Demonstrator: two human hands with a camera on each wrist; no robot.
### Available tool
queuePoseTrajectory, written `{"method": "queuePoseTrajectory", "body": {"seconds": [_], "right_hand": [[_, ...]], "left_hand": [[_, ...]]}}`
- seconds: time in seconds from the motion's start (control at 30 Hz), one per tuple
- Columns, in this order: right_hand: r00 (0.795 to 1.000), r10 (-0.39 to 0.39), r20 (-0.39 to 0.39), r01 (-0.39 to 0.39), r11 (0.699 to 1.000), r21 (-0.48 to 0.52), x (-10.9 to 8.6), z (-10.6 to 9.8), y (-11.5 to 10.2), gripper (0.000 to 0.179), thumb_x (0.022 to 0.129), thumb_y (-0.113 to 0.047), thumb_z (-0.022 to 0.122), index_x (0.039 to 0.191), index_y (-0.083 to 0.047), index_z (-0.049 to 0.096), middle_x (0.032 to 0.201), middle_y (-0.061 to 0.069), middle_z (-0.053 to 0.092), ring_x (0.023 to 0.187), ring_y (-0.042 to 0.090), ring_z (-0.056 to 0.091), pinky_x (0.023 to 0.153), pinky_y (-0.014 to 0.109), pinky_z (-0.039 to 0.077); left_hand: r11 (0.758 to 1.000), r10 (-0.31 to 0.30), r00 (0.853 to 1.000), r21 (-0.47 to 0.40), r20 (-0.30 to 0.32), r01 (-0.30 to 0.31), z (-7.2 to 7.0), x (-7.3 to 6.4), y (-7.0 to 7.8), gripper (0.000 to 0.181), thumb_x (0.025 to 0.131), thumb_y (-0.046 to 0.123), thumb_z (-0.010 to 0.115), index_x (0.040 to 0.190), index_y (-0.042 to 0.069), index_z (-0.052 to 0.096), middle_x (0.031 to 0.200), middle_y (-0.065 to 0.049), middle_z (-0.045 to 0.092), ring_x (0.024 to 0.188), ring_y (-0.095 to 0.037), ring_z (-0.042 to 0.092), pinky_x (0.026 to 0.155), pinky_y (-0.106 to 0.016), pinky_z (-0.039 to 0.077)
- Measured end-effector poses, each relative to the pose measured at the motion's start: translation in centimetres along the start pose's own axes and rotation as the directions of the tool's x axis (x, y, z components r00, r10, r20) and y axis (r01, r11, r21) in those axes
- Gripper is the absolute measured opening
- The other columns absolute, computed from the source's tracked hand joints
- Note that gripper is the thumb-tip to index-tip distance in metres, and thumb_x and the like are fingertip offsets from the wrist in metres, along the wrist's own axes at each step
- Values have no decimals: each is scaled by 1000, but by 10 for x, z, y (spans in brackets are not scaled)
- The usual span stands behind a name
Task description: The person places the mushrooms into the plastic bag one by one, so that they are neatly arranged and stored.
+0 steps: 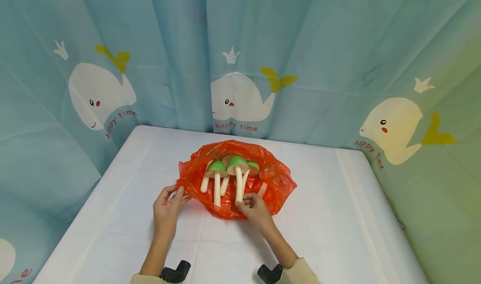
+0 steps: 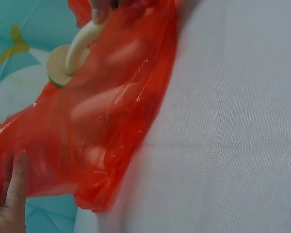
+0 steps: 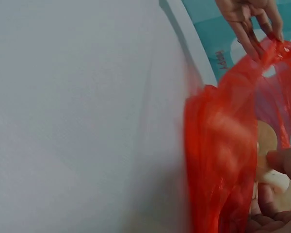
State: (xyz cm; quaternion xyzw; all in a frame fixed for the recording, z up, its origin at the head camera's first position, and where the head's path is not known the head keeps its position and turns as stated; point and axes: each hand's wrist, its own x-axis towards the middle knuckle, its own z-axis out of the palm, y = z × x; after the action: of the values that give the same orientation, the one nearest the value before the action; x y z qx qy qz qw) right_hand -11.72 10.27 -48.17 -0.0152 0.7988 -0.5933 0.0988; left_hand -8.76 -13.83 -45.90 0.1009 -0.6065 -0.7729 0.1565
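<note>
A red plastic bag [image 1: 276, 173] lies spread wide on the table, its mouth facing up. Several toy mushrooms with green caps and pale stems rest in it, one of them a mushroom [image 1: 216, 167] at the left. My right hand [image 1: 256, 211] pinches the lower end of the stem of another mushroom [image 1: 239, 179] between thumb and fingers. At the bag's left edge, my left hand [image 1: 167, 206] pinches the rim between thumb and fingers. Through the thin plastic in the left wrist view, pale stems show blurred inside the bag [image 2: 106, 111].
A white cloth covers the table [image 1: 323, 217]. Behind and at both sides hangs a blue-green curtain [image 1: 319, 46] printed with whales. Black curved pieces [image 1: 176, 271] sit at both wrists by the sleeves.
</note>
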Motion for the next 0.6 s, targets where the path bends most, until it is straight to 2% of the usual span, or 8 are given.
{"method": "queuePoseTrajectory", "body": {"seconds": [0.3, 0.6], "right_hand": [[997, 58, 48, -50, 986, -162, -6, 6, 11, 31, 82, -19, 73, 98, 3, 57, 78, 3, 57, 66, 13, 51, 56, 23, 46], [997, 51, 50, -35, 959, -281, -7, 7, 8, 30, 82, -21, 74, 96, 1, 59, 76, 1, 57, 64, 12, 50, 55, 24, 46]], "left_hand": [[999, -21, 1000, 42, 1, 21, 1, -3, 2, 31, 94, 13, 59, 112, -11, 51, 118, -18, 51, 90, -12, 66, 76, -30, 52], [999, -15, 1000, 40, 6, 14, 0, -4, -1, 30, 94, 12, 58, 113, -11, 52, 116, -16, 54, 87, -13, 66, 77, -30, 52]]}}
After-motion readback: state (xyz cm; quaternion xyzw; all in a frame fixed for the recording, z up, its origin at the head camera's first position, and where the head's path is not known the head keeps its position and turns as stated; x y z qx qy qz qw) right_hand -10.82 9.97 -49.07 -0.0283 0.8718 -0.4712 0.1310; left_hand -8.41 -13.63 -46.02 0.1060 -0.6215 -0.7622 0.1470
